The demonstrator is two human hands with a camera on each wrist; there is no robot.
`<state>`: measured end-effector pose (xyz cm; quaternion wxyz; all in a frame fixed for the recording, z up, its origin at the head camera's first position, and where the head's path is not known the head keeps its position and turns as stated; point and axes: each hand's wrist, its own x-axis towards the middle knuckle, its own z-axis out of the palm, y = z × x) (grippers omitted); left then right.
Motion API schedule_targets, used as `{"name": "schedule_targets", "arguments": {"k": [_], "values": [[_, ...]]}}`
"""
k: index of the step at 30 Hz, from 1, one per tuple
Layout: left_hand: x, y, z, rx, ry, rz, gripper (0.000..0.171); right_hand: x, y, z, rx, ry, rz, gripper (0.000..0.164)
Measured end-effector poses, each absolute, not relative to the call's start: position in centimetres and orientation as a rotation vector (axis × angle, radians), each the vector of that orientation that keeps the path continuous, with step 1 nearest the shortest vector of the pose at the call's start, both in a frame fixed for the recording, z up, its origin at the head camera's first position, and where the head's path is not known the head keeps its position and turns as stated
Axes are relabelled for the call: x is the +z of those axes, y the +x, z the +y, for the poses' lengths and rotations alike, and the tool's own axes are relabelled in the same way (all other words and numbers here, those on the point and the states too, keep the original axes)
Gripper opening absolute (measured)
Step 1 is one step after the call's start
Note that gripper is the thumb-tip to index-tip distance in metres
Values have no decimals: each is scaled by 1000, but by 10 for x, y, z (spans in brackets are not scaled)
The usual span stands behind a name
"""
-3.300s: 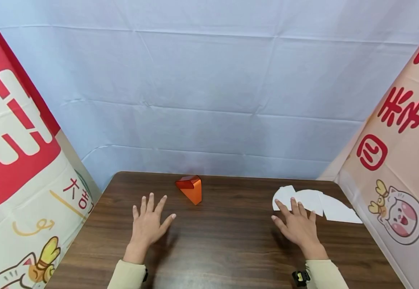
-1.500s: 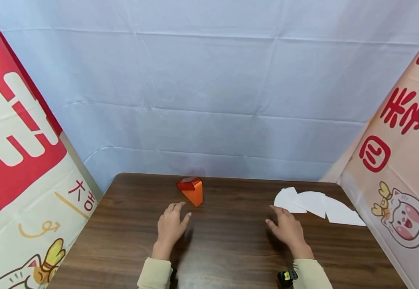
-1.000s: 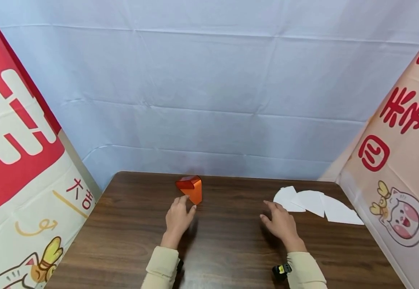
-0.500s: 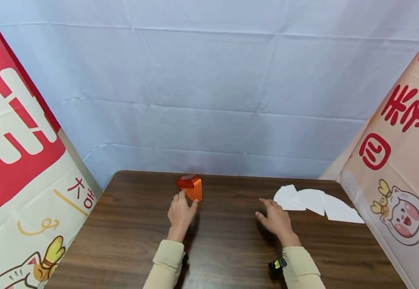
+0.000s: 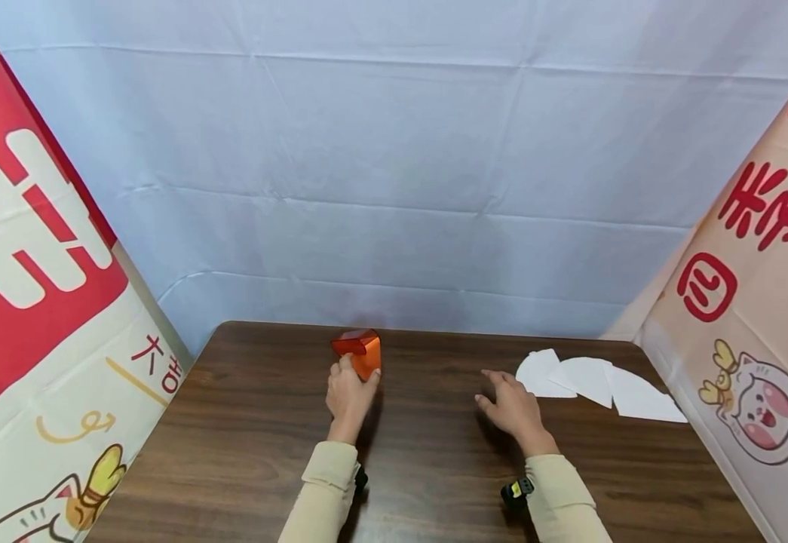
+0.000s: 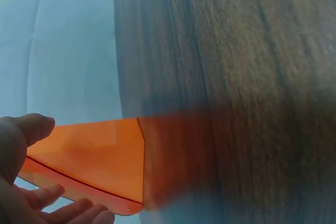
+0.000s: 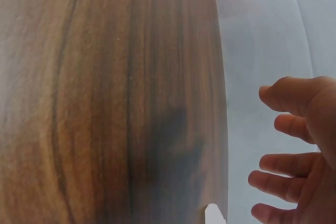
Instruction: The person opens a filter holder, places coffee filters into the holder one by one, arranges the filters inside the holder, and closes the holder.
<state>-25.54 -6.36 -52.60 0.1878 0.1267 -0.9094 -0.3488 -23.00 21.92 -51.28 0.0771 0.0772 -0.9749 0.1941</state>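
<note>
Left grip [image 5: 351,395], unclosed, straddles the orange container [image 5: 369,356]; right grip [image 5: 516,407] hovers above the table [image 5: 427,467], loosely spread.

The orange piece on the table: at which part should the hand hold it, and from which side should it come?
Probably best to pinch the orange piece by its opposite sides, coming from the person's side of the table. It stands with side faces rising, and the left hand has thumb and fingers on either side.

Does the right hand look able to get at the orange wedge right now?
Probably yes, reaching left and forward: nothing visible stands between the right hand and the orange wedge, though the left hand crowds its near side.
</note>
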Motion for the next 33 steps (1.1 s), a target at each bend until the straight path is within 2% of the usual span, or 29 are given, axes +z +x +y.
{"name": "schedule_targets", "arguments": {"k": [7, 18, 33], "values": [[-528, -259, -60, -994, 382, -2540, 63, -512, -234, 216, 589, 212, -2948, 52], [-535, -269, -58, -1020, 367, -2432, 75, -515, -243, 206, 602, 217, -2939, 51], [-534, -280, -50, -1137, 486, -2419, 89, -520, -252, 190, 601, 242, -2956, 51]]}}
